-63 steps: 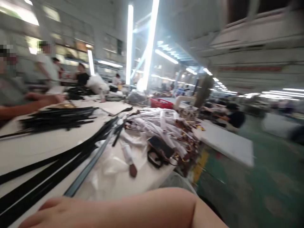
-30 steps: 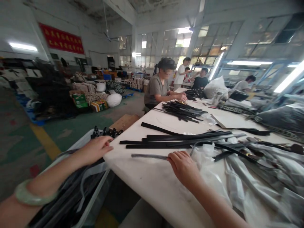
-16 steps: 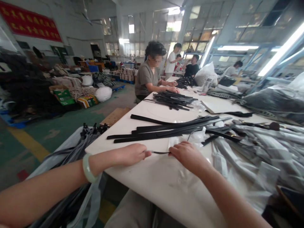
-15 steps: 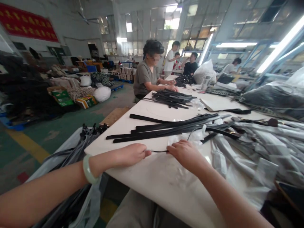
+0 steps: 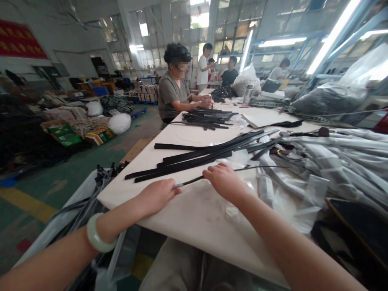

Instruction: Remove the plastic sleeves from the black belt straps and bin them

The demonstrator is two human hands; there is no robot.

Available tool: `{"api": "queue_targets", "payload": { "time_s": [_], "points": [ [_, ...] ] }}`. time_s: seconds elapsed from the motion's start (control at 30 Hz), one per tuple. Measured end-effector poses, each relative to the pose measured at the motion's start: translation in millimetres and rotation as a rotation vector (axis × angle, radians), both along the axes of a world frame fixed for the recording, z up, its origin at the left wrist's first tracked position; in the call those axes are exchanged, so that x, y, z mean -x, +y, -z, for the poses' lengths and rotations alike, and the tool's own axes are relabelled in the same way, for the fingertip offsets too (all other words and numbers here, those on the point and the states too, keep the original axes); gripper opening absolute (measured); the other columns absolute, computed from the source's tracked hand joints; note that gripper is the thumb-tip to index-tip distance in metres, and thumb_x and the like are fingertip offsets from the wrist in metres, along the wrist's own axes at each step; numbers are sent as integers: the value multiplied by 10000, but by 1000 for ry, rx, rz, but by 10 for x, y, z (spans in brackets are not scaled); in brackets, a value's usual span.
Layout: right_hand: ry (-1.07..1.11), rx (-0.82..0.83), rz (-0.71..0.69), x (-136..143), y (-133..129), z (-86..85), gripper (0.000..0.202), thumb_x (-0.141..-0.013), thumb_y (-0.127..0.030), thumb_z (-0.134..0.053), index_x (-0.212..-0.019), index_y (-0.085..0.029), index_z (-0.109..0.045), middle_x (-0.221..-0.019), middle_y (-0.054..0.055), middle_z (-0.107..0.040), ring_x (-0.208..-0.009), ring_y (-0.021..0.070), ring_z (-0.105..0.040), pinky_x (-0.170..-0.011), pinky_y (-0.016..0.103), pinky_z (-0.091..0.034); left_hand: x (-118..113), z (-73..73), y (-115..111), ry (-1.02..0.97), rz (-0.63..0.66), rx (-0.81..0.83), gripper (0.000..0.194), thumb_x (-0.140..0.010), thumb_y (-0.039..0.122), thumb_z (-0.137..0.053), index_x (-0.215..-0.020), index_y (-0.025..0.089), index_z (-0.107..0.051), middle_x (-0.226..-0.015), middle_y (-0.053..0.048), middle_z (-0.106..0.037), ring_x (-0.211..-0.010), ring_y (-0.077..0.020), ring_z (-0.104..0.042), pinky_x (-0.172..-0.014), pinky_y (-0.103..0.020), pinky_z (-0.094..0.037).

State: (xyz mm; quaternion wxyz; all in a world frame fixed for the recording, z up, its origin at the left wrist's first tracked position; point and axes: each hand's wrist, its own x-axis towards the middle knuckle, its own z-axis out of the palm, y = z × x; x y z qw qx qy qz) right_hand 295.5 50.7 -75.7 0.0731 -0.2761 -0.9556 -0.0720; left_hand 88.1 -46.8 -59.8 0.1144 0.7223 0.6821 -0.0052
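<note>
A thin dark strap [image 5: 193,180] runs between my two hands above the white tabletop [image 5: 194,220]. My left hand [image 5: 159,197], with a pale bangle on the wrist, is closed on its near end, where a bit of clear plastic shows at the fingertips. My right hand [image 5: 226,182] pinches the strap farther along, and its thin tail reaches out to the right. Just beyond the hands lie several flat black straps [image 5: 182,161] side by side. Crumpled clear plastic [image 5: 241,158] touches them behind my right hand.
Plastic-wrapped straps [image 5: 327,161] pile up on the right. A dark bag-like item [image 5: 357,238] sits at the near right edge. Below left stands a bin [image 5: 75,214] of black straps. A co-worker [image 5: 176,87] sits across by another heap of black strips [image 5: 209,118].
The view has turned right. My hands have moved apart, so more of the strap shows between them. Its tail now stretches out straight to the right.
</note>
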Motion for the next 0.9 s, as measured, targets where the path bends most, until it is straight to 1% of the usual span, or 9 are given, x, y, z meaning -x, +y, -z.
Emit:
{"api": "queue_targets", "payload": {
  "time_s": [0.13, 0.23, 0.33, 0.5, 0.57, 0.63, 0.7, 0.8, 0.9],
  "points": [
    [60, -31, -85, 51, -197, -15, 47, -905, -168, -539, -920, -194, -574, -873, 37, -617, -828, 208, -576, -731, 314, -342, -237, 0, 50, 68, 40, -71, 288, -897, 429, -483, -914, 157, -576, -861, -115, -687, -832, -293, -657, -677, -338, -455],
    [61, -1, 68, -14, -130, 13, 64, -934, -204, -510, -976, -190, -556, -902, 51, -622, -857, 215, -596, -673, 295, -356, -199, -5, 17, 123, -7, -66, 260, -884, 404, -518, -920, 155, -581, -878, -123, -692, -843, -291, -661, -686, -333, -464],
    [33, 26, 231, -9, -46, 38, 114, -961, -196, -439, -990, -174, -546, -890, 69, -630, -770, 211, -626, -606, 280, -354, -146, -23, 28, 156, -66, -77, 286, -888, 424, -504, -926, 154, -592, -887, -121, -692, -842, -276, -663, -688, -324, -472],
    [85, 37, 213, 66, -156, 11, 244, -990, -308, -358, -1016, -158, -549, -906, 106, -643, -717, 232, -633, -576, 295, -372, -416, -7, 217, 142, 56, -148, 294, -922, 344, -434, -1015, 135, -619, -952, -145, -688, -907, -268, -658, -747, -326, -481],
    [135, 26, 246, -6, -160, -26, 272, -982, -326, -384, -1127, -148, -530, -939, 110, -645, -747, 232, -630, -601, 298, -376, -444, 21, 249, 137, 53, -157, 297, -924, 341, -423, -989, 134, -626, -929, -146, -689, -886, -273, -661, -735, -333, -484],
    [177, 7, 198, -109, -118, -70, 401, -970, -362, -424, -1319, -165, -422, -975, 92, -638, -771, 220, -622, -623, 289, -368, -349, 53, 230, 170, 5, -164, 313, -924, 373, -415, -949, 138, -622, -891, -142, -688, -846, -280, -665, -710, -343, -486],
    [161, 0, 43, -187, -70, -105, 485, -965, -319, -447, -1424, -245, -309, -974, 52, -625, -767, 192, -607, -626, 274, -345, -179, 66, 173, 238, -37, -167, 302, -914, 385, -425, -928, 145, -608, -857, -135, -683, -817, -289, -665, -683, -348, -485],
    [93, 26, -138, -208, -64, -133, 517, -932, -148, -449, -1405, -335, -357, -884, 9, -603, -723, 159, -572, -601, 266, -295, 67, 7, 77, 348, -61, -195, 153, -872, 258, -465, -898, 165, -583, -848, -110, -671, -817, -288, -656, -659, -341, -476],
    [87, 49, -168, -157, -132, -137, 501, -910, -105, -443, -1354, -338, -438, -844, 10, -580, -694, 152, -536, -586, 270, -264, 178, -78, 20, 415, -59, -279, 123, -837, 156, -444, -810, 181, -561, -833, -88, -653, -839, -278, -641, -665, -333, -464]
  ]
}}
